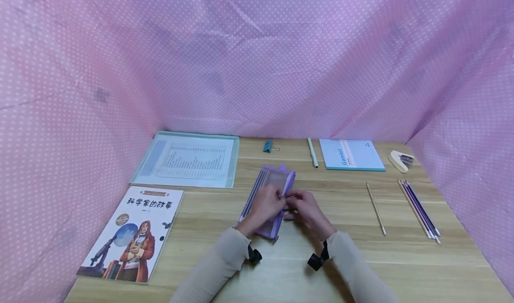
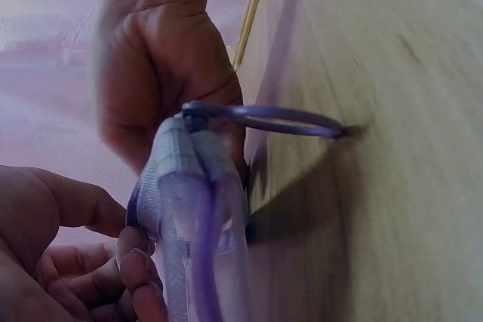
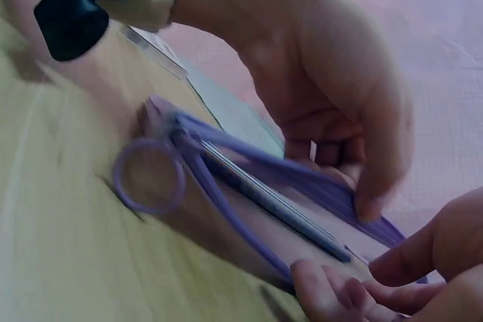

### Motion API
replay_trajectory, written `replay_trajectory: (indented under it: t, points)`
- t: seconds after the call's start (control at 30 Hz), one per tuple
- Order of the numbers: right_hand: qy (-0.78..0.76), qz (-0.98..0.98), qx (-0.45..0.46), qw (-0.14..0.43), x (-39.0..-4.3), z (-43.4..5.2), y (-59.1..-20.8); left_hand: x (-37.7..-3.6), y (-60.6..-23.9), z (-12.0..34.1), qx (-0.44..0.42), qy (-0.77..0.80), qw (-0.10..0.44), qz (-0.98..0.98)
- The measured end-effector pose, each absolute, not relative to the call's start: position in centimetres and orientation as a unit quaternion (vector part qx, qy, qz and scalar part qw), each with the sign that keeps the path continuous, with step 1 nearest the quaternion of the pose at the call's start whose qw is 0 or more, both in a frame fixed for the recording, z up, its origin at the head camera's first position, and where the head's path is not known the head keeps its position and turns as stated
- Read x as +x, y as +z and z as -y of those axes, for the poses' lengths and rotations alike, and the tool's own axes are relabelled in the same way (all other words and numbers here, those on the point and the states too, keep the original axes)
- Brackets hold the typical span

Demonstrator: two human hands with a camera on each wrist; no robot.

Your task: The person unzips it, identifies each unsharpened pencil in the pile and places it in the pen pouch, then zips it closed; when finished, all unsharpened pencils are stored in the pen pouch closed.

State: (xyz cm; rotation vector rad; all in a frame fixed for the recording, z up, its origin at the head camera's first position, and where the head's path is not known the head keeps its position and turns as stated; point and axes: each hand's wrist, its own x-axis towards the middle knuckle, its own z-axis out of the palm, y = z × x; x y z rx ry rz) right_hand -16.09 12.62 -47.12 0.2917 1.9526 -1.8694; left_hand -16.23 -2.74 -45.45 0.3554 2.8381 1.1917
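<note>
A see-through purple zip pencil case [image 1: 277, 176] lies slanted in the middle of the table, several pencils [image 3: 275, 205] inside it. Its zip mouth gapes in the right wrist view, with a purple ring [image 3: 118, 175] hanging at one end. My left hand [image 1: 266, 203] pinches one edge of that mouth between thumb and fingers. Opposite it, my right hand [image 1: 307, 210] pinches the other edge, fingertips close to the left hand's. In the left wrist view the case stands end-on between both hands.
At left lie a picture-cover book [image 1: 134, 236] and a clear document folder [image 1: 230, 169]. Behind the case are a binder clip [image 1: 267, 146], a pale green pen [image 1: 312, 152] and a notebook [image 1: 355, 155]. To the right lie a stapler-like white object [image 1: 398, 161], a single pencil [image 1: 376, 209] and several pencils [image 1: 419, 211].
</note>
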Motion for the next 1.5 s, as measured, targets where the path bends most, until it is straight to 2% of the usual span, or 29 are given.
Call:
replay_trajectory:
  t: [0.13,0.3,0.6,0.8,1.17,1.33,1.5]
  points:
    - [-0.670,-0.708,0.133,0.180,-17.7,-14.5,-47.2,-16.3,-45.3,2.6,0.108,0.392,0.032,-0.913]
    - [-0.687,-0.688,0.157,0.175,-21.4,-17.4,-47.1,-16.2,-45.3,2.6,0.106,0.390,0.031,-0.914]
    - [-0.632,-0.742,0.067,0.213,-25.4,-17.0,-47.4,-15.7,-45.4,2.9,0.105,0.393,0.043,-0.912]
    - [-0.610,-0.758,0.064,0.222,-26.0,-15.9,-47.6,-15.7,-45.7,2.7,0.109,0.389,0.044,-0.914]
    - [-0.626,-0.756,0.108,0.158,-26.4,-15.3,-48.1,-15.2,-45.3,3.4,0.104,0.338,0.070,-0.933]
    - [-0.629,-0.752,0.125,0.153,-26.2,-15.3,-48.1,-13.1,-44.5,6.0,0.094,0.342,0.087,-0.931]
    - [-0.617,-0.761,0.129,0.153,-26.2,-15.3,-48.0,-9.0,-44.5,8.4,0.112,0.352,0.091,-0.925]
